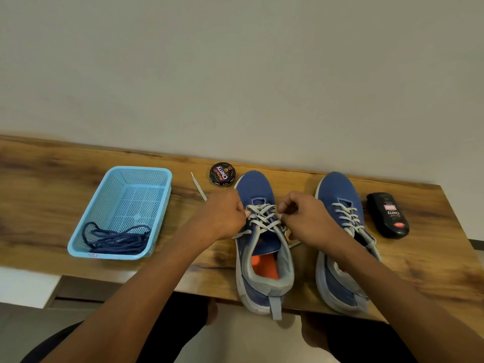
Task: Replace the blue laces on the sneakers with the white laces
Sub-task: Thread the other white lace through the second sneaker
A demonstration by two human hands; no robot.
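Observation:
Two blue sneakers stand toe-away on the wooden table. The left sneaker (258, 184) carries a criss-crossed white lace (262, 218). My left hand (222, 213) pinches that lace at the shoe's left eyelets. My right hand (301, 216) pinches it at the right eyelets. One loose end of the white lace (197, 186) trails out past my left hand towards the back. The right sneaker (337, 189) is laced in white too. The blue laces (117, 239) lie bundled in the light blue basket (110, 184).
A round shoe polish tin (222, 174) sits behind the left sneaker. A black polish bottle (390, 214) lies right of the right sneaker. The wall rises just behind the table. Both sneakers' heels overhang the table's front edge (204, 294).

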